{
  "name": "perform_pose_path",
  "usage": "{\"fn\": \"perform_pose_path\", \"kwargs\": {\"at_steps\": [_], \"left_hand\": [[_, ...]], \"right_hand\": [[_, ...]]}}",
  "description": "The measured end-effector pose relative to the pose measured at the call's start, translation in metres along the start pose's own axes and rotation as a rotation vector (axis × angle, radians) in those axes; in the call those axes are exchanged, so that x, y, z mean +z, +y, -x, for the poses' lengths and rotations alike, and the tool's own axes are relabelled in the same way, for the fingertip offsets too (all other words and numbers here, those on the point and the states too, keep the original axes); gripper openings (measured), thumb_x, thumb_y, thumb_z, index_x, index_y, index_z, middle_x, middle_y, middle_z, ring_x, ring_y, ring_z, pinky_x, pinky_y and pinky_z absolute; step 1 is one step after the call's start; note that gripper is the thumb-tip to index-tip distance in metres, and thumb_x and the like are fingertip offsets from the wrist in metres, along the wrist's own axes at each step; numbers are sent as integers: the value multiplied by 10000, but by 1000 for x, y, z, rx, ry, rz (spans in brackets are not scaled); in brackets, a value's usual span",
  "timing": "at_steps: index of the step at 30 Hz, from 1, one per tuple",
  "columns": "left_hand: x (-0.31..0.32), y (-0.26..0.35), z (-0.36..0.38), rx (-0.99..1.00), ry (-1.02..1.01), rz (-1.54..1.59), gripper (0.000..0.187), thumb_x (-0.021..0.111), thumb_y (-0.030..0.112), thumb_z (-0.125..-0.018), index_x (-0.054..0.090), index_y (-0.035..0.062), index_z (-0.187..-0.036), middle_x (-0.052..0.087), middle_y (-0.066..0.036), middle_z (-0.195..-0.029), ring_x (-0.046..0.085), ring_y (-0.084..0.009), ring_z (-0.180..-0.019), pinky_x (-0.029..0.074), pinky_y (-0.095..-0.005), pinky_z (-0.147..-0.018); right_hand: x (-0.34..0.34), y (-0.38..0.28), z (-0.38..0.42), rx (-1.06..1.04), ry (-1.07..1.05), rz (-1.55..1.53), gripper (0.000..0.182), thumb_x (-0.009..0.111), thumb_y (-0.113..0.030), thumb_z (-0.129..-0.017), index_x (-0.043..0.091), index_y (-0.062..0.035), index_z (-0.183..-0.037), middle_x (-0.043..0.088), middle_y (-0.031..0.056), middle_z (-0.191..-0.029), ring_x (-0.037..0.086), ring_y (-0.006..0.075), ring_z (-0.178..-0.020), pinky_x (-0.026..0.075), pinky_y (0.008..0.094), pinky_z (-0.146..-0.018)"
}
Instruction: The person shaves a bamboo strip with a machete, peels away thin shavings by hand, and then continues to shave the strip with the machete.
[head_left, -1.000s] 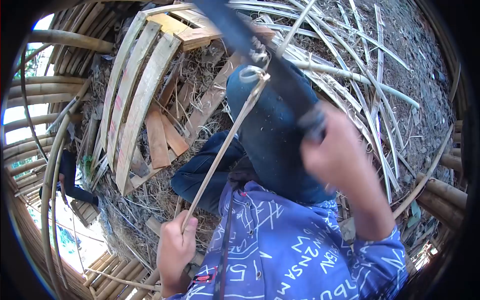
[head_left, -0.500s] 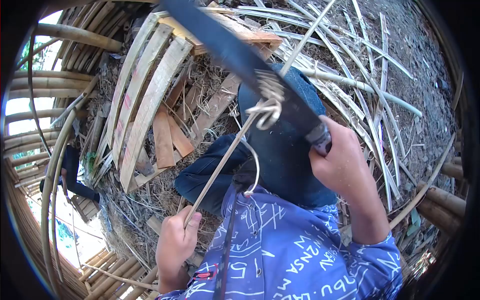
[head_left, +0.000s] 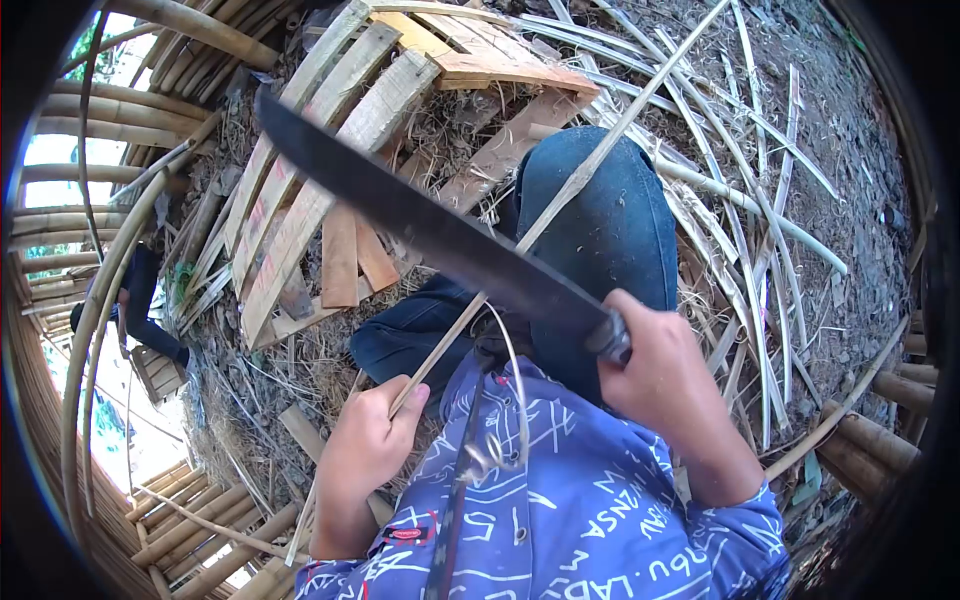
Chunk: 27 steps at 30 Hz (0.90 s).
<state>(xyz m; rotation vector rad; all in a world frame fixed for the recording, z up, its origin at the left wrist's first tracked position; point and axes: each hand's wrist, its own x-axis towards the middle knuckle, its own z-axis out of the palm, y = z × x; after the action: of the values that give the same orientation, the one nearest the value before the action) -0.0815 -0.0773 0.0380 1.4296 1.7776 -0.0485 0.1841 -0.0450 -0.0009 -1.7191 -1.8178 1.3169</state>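
Observation:
My right hand point(head_left: 655, 385) is closed round the handle of a machete point(head_left: 430, 228), whose long dark blade points up and to the left. My left hand point(head_left: 378, 430) grips the lower end of a thin bamboo strip point(head_left: 582, 178), which slants up to the right over my raised knee point(head_left: 600, 240). The blade crosses the strip near its middle; whether its edge touches there I cannot make out. A thin curled shaving point(head_left: 519, 390) hangs from near that crossing down onto my patterned blue shirt point(head_left: 560, 500).
A wooden slatted crate point(head_left: 345, 145) lies at upper left, with short boards point(head_left: 340, 262) beside it. Many split bamboo strips point(head_left: 735, 180) are strewn at right. Bamboo poles point(head_left: 125, 120) form a wall at left, where another person's leg point(head_left: 145, 310) shows.
The machete has come down along the strip towards my body. The bunch of curls on the strip has gone; a shaving now dangles at my shirt. The view has shifted slightly.

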Motion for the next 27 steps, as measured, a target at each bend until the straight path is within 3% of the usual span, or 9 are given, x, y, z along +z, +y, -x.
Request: {"fn": "perform_pose_path", "kwargs": {"at_steps": [3, 4, 6, 11, 14, 17, 20, 22, 27], "left_hand": [[2, -1, -1, 6, 13, 16, 347, 497, 262, -945, 536, -27, -757, 473, -224, -580, 472, -403, -543, 379, -416, -519], [2, -1, -1, 6, 11, 22, 348, 497, 263, -944, 535, -30, -758, 481, -230, -590, 475, -415, -557, 380, -420, -523], [1, -5, -1, 10, 15, 19, 345, 499, 259, -942, 535, -33, -761, 487, -236, -601, 479, -424, -575, 382, -422, -530], [7, -4, 1, 26, 36, 116, 337, 503, 244, -936, 528, -44, -762, 495, -249, -621, 487, -439, -613, 386, -424, -550], [5, -3, -5, 101, 96, 85, 329, 501, 235, -934, 531, -48, -768, 512, -261, -644, 495, -448, -638, 393, -429, -568], [2, -3, -8, 3, 29, 106, 311, 500, 222, -929, 540, -52, -786, 532, -271, -667, 524, -455, -674, 406, -447, -590], [7, -1, -13, 84, 142, 55, 290, 497, 204, -925, 549, -55, -807, 552, -280, -697, 557, -450, -719, 423, -458, -618], [3, 1, -15, 18, 94, 103, 276, 496, 199, -923, 556, -50, -818, 565, -279, -718, 576, -439, -745, 434, -456, -641], [9, -21, -24, 237, 264, 251, 294, 527, 247, -922, 555, -30, -825, 564, -262, -705, 564, -427, -689, 432, -438, -642]], "right_hand": [[9, -10, -2, 61, 142, -86, 218, 553, -22, -699, 514, 21, -909, 593, 278, -710, 594, 450, -742, 475, 496, -688], [15, -9, 0, -1, 74, -117, 257, 560, -23, -696, 521, 36, -944, 595, 280, -712, 598, 451, -742, 477, 499, -683], [25, -4, 6, -74, -34, -65, 255, 563, 10, -679, 560, 31, -934, 574, 275, -702, 608, 431, -728, 472, 417, -631], [36, -11, 0, -40, 81, -246, 235, 561, 6, -702, 563, 54, -932, 574, 276, -702, 580, 444, -714, 475, 388, -626], [52, -9, 6, -102, -78, -157, 256, 560, 8, -702, 570, 60, -952, 585, 270, -715, 593, 432, -719, 475, 383, -623], [52, -12, 3, -99, -68, -161, 254, 569, -10, -706, 570, 40, -955, 589, 269, -719, 587, 440, -743, 472, 414, -635], [60, -20, 2, -38, -31, -171, 248, 571, -25, -700, 569, 38, -939, 580, 267, -699, 580, 447, -738, 467, 433, -639], [69, -15, 1, -132, -159, -199, 244, 568, -23, -694, 566, 41, -929, 578, 268, -695, 578, 449, -738, 464, 438, -635], [74, -11, -3, -178, -244, -216, 222, 591, -57, -722, 559, 37, -921, 579, 275, -690, 575, 456, -720, 469, 468, -637]]}}
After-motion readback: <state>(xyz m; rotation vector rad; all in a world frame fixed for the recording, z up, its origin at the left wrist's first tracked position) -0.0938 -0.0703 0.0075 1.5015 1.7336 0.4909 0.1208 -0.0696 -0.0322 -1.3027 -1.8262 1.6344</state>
